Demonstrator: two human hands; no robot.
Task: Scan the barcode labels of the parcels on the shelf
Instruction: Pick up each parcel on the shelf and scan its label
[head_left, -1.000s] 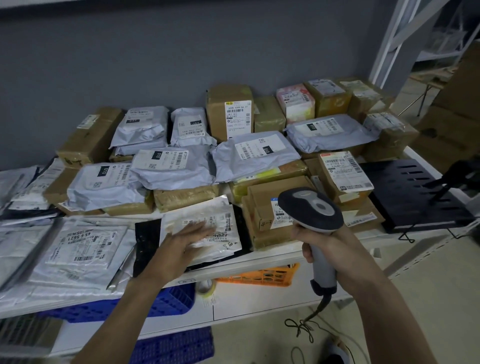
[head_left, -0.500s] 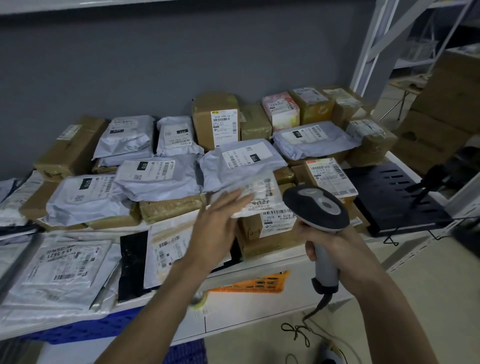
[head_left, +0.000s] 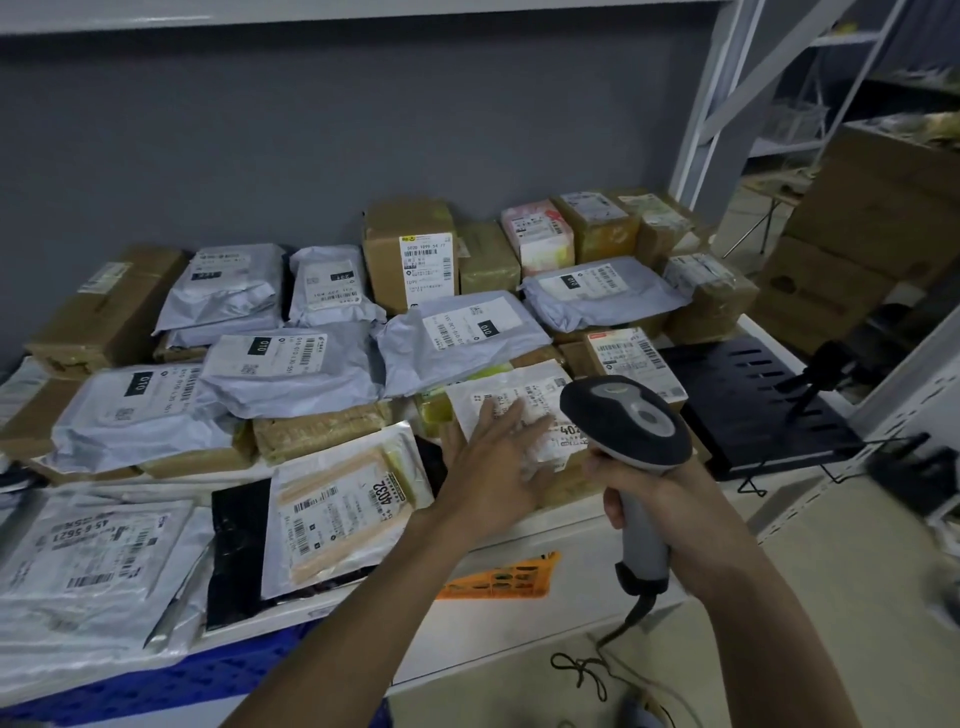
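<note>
Dim, flat indoor light, bluish cast, no hard shadows. Soft glare on the silver mailer (head_left: 358, 514) and clear bags front left. Left hand (head_left: 498, 462) slightly motion-blurred; small label print unreadable. Wide-angle bending at edges: shelf upright (head_left: 701, 114) leans, corners smear.

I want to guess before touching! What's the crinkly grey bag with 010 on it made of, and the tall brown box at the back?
The grey bag looks like thin plastic film: it wrinkles and has a soft sheen. The tall brown box looks like matte cardboard, judging by its stiff flat faces and folded edges, with a white paper label stuck on.
</note>
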